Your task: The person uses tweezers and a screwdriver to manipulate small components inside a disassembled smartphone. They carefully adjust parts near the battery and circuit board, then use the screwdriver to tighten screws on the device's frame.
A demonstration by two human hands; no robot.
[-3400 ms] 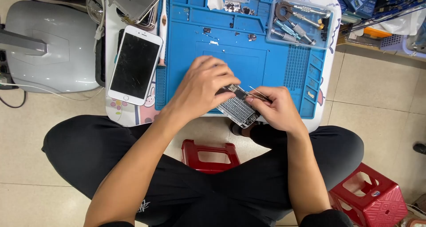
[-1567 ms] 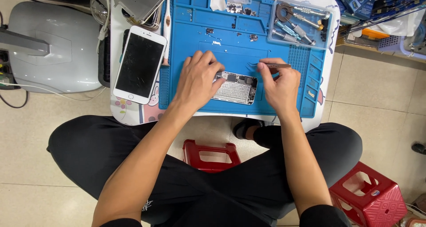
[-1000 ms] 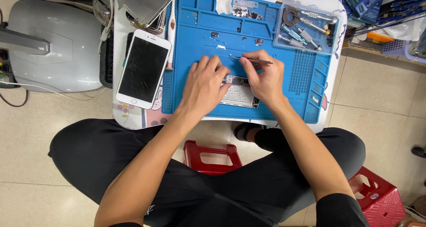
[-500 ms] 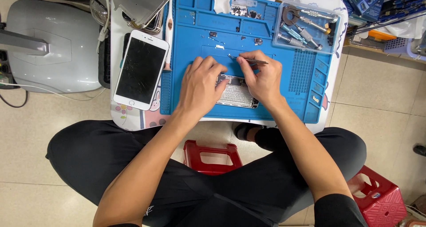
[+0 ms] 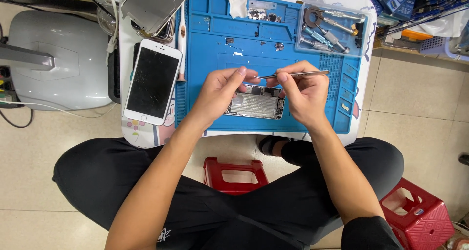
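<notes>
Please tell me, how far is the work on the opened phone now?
Done: the opened phone lies on the blue mat, its white screen panel set aside. In hand: the right hand holds tweezers, tips meeting the left hand. Left: the phone remains uncovered.

A phone repair workshop: blue repair mat [image 5: 215, 44], tray of screwdrivers [image 5: 328, 29], opened phone [image 5: 256, 106], tiled floor [image 5: 420, 98].

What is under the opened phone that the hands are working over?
The opened phone lies on a blue mat. The left hand and the right hand, holding tweezers, cover its upper edge, so that part stays hidden.
</notes>
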